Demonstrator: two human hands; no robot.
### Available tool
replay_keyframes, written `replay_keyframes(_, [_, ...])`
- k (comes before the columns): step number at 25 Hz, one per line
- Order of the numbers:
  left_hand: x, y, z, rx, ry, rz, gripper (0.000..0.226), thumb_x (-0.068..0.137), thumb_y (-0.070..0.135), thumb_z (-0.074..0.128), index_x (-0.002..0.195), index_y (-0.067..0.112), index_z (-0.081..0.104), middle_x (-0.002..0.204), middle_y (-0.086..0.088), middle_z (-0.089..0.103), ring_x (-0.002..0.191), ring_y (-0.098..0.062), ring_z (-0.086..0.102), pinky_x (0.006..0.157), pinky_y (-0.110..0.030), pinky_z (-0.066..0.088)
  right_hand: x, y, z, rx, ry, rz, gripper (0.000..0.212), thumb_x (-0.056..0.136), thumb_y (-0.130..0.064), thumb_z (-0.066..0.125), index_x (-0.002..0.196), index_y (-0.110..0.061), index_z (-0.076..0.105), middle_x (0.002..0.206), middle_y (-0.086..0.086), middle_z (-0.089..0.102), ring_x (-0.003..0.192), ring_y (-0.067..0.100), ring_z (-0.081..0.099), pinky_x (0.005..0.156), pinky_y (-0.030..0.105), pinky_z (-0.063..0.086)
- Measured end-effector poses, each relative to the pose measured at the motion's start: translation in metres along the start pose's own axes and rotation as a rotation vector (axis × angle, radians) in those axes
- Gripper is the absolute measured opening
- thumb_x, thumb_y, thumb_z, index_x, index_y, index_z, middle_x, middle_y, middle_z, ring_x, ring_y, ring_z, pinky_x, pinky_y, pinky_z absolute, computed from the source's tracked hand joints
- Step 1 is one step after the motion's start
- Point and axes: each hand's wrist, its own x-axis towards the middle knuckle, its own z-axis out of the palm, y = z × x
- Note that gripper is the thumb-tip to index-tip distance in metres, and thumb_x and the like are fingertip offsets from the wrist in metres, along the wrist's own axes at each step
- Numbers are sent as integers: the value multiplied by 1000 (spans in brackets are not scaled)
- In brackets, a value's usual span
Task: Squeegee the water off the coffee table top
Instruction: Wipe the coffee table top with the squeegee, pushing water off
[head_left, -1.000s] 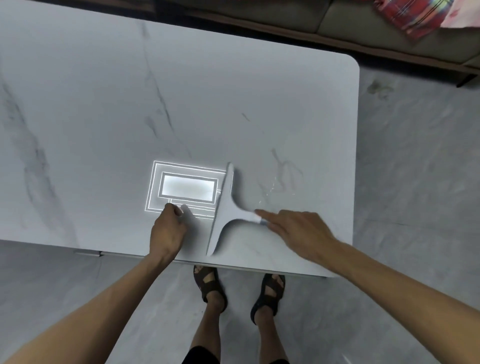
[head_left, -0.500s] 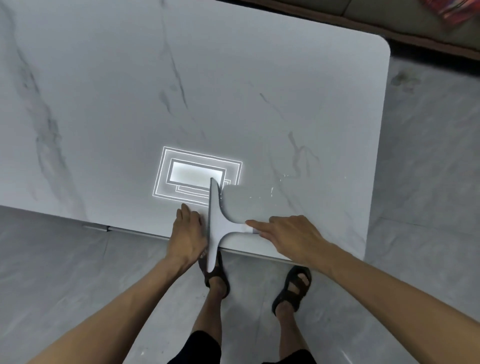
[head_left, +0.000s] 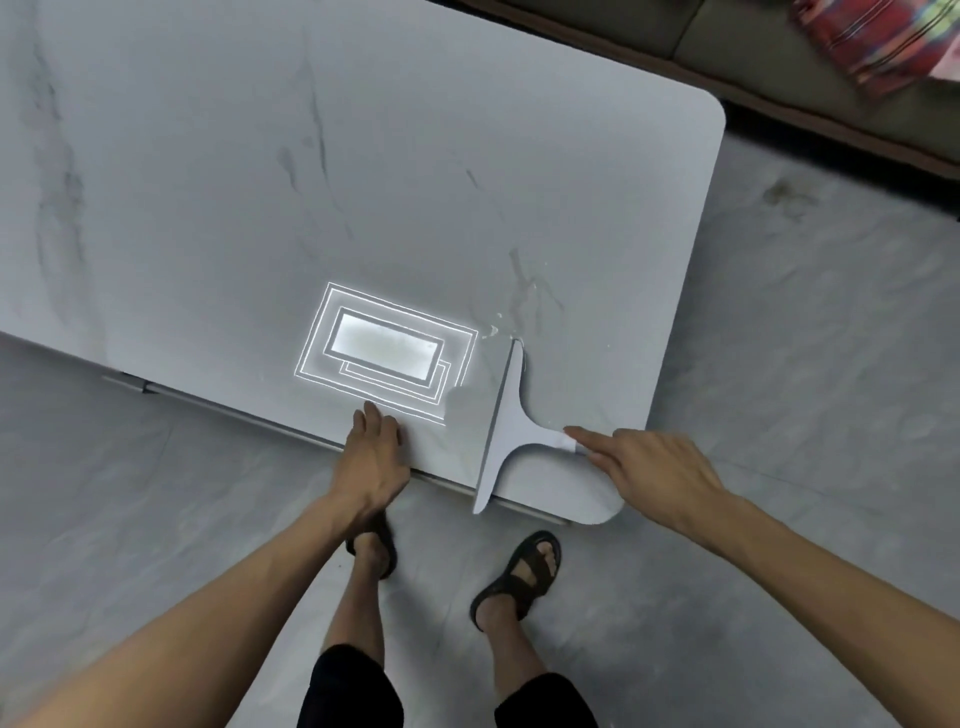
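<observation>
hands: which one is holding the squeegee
The right hand holds the squeegee by the end of its handle. The left hand touches no tool; it rests on the near edge of the coffee table, left of the blade.

Head view, looking downward. Bare left hand (head_left: 371, 457) and bare right hand (head_left: 660, 467) on uncovered forearms. Pair of black fabric shorts (head_left: 348, 686), ending above bare lower legs. Pair of dark brown open-toed strap sandals (head_left: 524, 571), broad bands across the instep, toes exposed; left one partly hidden behind the left wrist.
</observation>
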Motion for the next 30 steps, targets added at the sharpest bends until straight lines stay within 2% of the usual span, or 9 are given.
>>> replay_keyframes(2, [-8,7,0,-136,49,20,27,73,2,53,98,7,47,109,-13,51,97,-35,51,66,-35,40,-5,6,-8,-7,6,-1,41,100,-49,21,141,-54,24,80,-8,56,73,20,62,57,32,43])
replay_keyframes(4, [-19,8,-4,-250,133,-31,20,75,4,49,90,16,43,86,-3,55,76,-29,53,53,-32,35,-2,-5,-15,5,21,-33,42,99,-52,19,141,-55,24,78,-9,55,71,19,62,56,32,43])
replay_keyframes(8, [-33,-24,-24,-457,394,-283,11,86,13,49,93,21,45,84,1,60,70,-22,58,62,-39,50,48,-69,-23,-14,5,-297,40,100,-51,21,139,-56,27,80,-10,55,70,21,60,55,31,38])
replay_keyframes(13, [-27,-124,-56,-489,575,-481,15,75,11,47,80,25,44,83,-1,55,76,-30,53,64,-33,37,156,-197,-16,-46,-47,-520,40,101,-50,23,140,-52,33,86,-4,62,82,23,62,59,31,33])
replay_keyframes(15, [-21,-151,-63,-498,571,-479,16,75,13,48,76,27,41,80,0,54,74,-30,52,64,-33,35,184,-234,-13,-33,-40,-533,40,101,-50,24,140,-51,35,93,-3,66,90,24,63,61,31,32])
replay_keyframes(20, [-6,-187,-65,-463,479,-444,21,76,12,59,90,17,46,91,-4,57,76,-26,52,58,-30,33,213,-271,-6,-2,-30,-511,40,101,-50,25,140,-49,37,108,-2,69,104,26,61,66,30,30])
replay_keyframes(24, [5,-175,-65,-493,380,-344,20,70,7,53,85,18,43,84,-3,53,69,-19,50,51,-25,29,191,-224,-8,41,30,-397,38,102,-45,26,139,-50,37,91,-3,67,85,27,63,63,31,34])
replay_keyframes(27, [13,-144,-64,-424,303,-186,16,67,-3,52,80,5,47,87,-14,51,75,-32,52,53,-28,31,150,-160,-16,35,59,-194,39,102,-47,23,139,-55,31,78,-11,55,76,20,59,60,30,33])
replay_keyframes(30, [18,-108,-59,-273,170,-91,20,69,-3,56,84,7,47,104,-15,46,94,-34,49,72,-33,38,105,-106,-18,51,55,-28,39,101,-50,20,139,-58,27,87,-15,60,81,18,60,63,31,35])
